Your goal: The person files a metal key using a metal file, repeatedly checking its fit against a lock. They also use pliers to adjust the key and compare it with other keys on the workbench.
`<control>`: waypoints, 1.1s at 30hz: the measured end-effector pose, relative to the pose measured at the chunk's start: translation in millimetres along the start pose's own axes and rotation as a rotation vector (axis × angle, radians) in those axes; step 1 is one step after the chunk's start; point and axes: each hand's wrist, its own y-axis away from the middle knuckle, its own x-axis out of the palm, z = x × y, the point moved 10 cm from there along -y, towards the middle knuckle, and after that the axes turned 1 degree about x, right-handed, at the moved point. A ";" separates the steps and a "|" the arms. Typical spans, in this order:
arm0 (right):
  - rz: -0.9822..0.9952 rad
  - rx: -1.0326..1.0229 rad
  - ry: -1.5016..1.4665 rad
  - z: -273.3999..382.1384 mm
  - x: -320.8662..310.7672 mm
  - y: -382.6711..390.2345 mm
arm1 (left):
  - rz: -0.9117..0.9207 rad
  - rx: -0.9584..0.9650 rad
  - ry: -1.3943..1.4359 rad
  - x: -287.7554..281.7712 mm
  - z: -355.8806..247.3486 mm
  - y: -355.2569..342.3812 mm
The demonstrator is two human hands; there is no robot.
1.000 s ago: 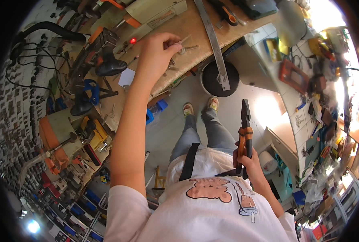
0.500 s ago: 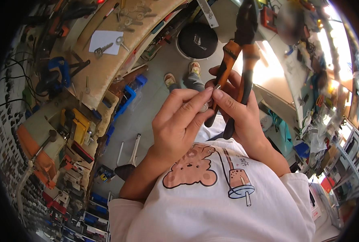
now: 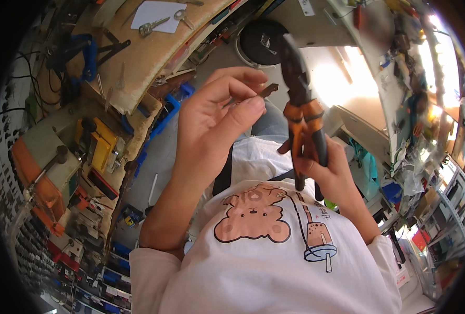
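Between the thumb and forefinger of my left hand (image 3: 211, 118) is a small flat metal piece (image 3: 270, 90), brownish, with a notched end sticking out toward the right. The rest of it is hidden in my fingers, so I cannot tell its exact kind. My right hand (image 3: 326, 165) is wrapped round the orange and black handles of a pair of pliers (image 3: 303, 107). Their dark jaws point away from me and look closed, and nothing shows between them. The two hands are apart, with the pliers to the right of the metal piece.
On the bench (image 3: 154, 57) at the left, a key (image 3: 154, 26) lies on white paper (image 3: 164, 11), beside another key (image 3: 183, 17). A yellow and grey machine (image 3: 104, 146) stands nearer. Ahead is a round black stool (image 3: 264, 42). Tools crowd the right side.
My hands, together before, have parted. The left moved up with the metal piece; the right drew down and right with the pliers. The view shifted, and my legs now show closer in.
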 end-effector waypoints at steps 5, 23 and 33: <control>0.063 0.024 -0.106 -13.6 17.0 5.2 | 0.014 -0.066 0.139 -8.0 16.6 3.1; 0.103 -0.005 -0.019 -9.0 22.7 8.9 | -0.097 -0.150 0.144 -17.4 8.7 16.3; 0.104 -0.011 -0.006 -8.0 21.8 9.9 | -0.062 -0.125 0.159 -9.4 5.1 16.3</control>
